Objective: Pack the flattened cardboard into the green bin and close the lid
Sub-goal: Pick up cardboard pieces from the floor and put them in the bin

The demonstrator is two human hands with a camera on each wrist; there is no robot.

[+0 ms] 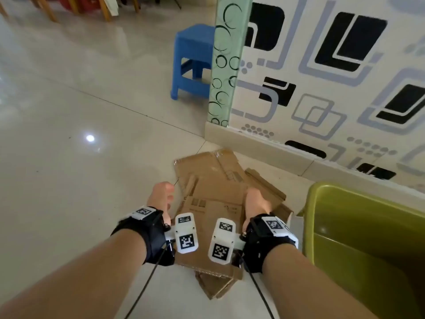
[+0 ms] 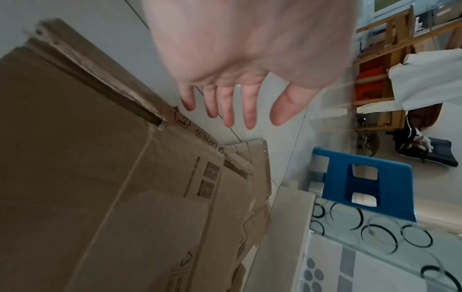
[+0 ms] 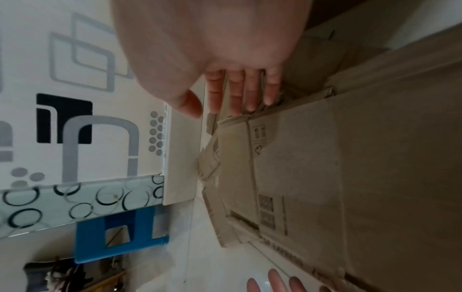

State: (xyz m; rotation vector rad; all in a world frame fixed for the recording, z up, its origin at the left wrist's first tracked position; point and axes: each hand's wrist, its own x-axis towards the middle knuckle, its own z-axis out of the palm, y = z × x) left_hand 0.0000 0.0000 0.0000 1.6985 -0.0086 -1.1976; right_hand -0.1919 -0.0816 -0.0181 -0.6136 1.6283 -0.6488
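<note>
A pile of flattened brown cardboard lies on the tiled floor by the wall. My left hand hovers just off the pile's left edge, fingers straight and spread, holding nothing. My right hand is at the right edge of the top sheet, fingers straight and together, over the lower sheets. Whether either hand touches the cardboard I cannot tell. The green bin stands open at the right, close to the pile. Its lid is not in view.
A patterned wall with a pale skirting runs behind the pile and the bin. A blue plastic stool stands beyond the wall's corner. Bare tiled floor spreads to the left. Wooden furniture legs show at the far back.
</note>
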